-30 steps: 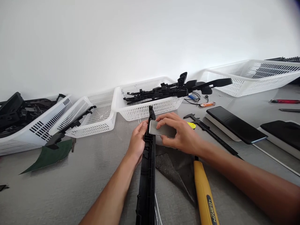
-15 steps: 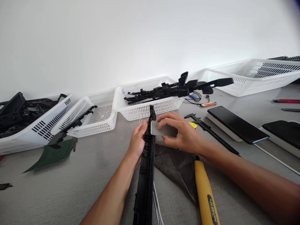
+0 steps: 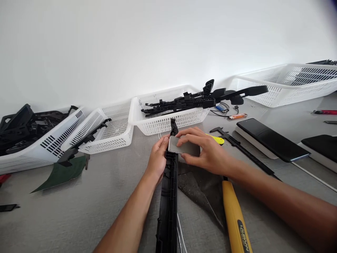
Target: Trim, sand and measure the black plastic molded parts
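Since the earlier frame, the gray block (image 3: 188, 147) has slid a tiny bit left over the long black part (image 3: 168, 196), so its end sits right by the left thumb. At the far left, a white basket (image 3: 54, 137) holds a messy heap of black pieces (image 3: 23, 123). Next to it, a smaller basket (image 3: 112, 143) has one thin black strip (image 3: 89, 137) poking out over its front. Near the middle, another basket (image 3: 151, 127) is piled with black bars (image 3: 181, 103) that stick out past its right side. One more basket (image 3: 297, 92) stands at the right.

On the gray table (image 3: 105, 189), a green sheet (image 3: 61, 174) lies at left. Mid-table, the left hand (image 3: 156, 158) grips the long black part, and the right hand (image 3: 207, 151) pinches the gray block against it. It's hard to tell if the part's near end touches the table. A dark cloth (image 3: 201, 189), yellow tool (image 3: 233, 207), black caliper (image 3: 244, 153) and phone (image 3: 271, 137) follow. Behind is a plain white wall (image 3: 131, 45).
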### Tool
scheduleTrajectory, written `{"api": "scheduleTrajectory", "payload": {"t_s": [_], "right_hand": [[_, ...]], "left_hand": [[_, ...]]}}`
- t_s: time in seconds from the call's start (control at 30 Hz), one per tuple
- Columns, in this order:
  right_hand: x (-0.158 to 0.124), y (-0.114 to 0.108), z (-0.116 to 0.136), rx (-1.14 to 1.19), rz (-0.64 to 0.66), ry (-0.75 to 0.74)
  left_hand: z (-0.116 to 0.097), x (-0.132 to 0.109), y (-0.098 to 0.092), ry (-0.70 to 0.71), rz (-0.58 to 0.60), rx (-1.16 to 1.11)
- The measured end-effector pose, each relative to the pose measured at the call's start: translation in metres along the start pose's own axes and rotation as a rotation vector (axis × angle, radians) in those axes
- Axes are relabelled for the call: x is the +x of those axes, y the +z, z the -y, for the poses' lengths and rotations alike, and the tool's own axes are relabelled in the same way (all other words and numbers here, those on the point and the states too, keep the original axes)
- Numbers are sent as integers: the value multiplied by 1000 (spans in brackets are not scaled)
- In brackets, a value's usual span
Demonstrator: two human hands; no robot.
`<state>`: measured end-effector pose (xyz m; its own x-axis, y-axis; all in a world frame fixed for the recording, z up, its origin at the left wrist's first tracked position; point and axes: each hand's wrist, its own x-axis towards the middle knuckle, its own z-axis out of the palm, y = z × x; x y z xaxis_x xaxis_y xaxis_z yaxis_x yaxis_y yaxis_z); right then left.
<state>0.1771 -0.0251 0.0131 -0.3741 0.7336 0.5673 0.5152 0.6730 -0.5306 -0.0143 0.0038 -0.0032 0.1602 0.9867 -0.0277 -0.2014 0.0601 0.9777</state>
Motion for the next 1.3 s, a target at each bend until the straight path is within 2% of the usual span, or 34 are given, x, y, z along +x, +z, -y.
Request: {"api": "scheduleTrajectory", "payload": {"t_s": [0.17,0.23,0.4,0.57,0.73,0.87,1.0,1.13,1.3], "right_hand": [[1,-4,-2,-79,-97,49],[1,-4,3,-74,-122,21],[0,-1,18,21,2,-155],[-1,0,16,-7,7,-126],[-2,2,15,15,20,-149],[-1,-3,16,-47,38,-141],[0,-7,19,-142,0,-144],[-1,-4,21,-99,4,-189],[0,-6,18,-182,-18,-170]], "left_hand": [[1,-1,2,34,65,-27],[1,-2,3,38,64,-20],[0,-3,4,54,87,-29],[0,-1,5,55,50,-41],[3,-1,4,66,67,-31],[5,1,2,95,42,0],[6,3,1,132,16,41],[6,1,2,106,9,24],[8,1,2,105,-17,28]]}}
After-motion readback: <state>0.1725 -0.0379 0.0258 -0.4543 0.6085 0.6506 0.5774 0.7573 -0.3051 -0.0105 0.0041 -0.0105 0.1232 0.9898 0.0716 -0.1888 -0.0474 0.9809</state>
